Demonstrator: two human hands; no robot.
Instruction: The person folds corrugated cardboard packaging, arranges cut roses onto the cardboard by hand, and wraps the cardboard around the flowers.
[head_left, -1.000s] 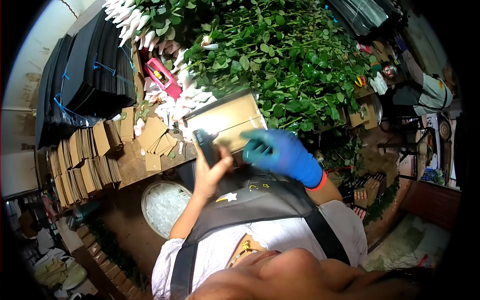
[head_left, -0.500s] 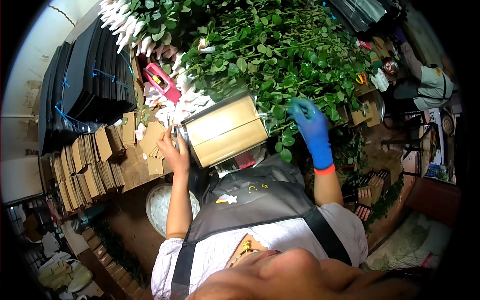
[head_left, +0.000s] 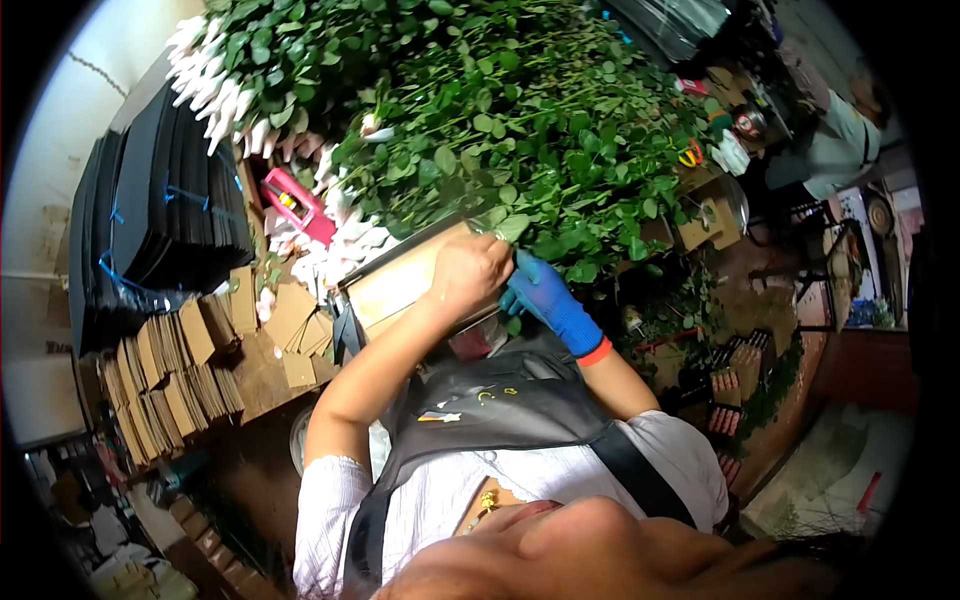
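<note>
Tray (head_left: 388, 292): brown inside with a dark rim, it lies in front of the apron (head_left: 470, 405); we place it beneath the left forearm and hand, its right end beside both hands.
Left hand (head_left: 472, 270): bare, laid over the tray's right part, fingers curled inward; we cannot tell whether they grip anything.
Right hand (head_left: 545, 300): in a blue glove with an orange cuff, just beyond the tray's right end, fingers partly bent toward the left hand; we cannot tell whether it holds anything.
Hands together: fingertips close to one another; we cannot confirm contact.
Leafy stems (head_left: 470, 140): heaped beyond the tray, foliage near both hands.
Pink dispenser (head_left: 300, 207): we note it beyond the tray, to the left.
Cardboard pieces (head_left: 298, 322): loose on the brown surface (head_left: 262, 380), left of the tray.
Black sheets (head_left: 182, 190): stacked farther left, with blue ties.
</note>
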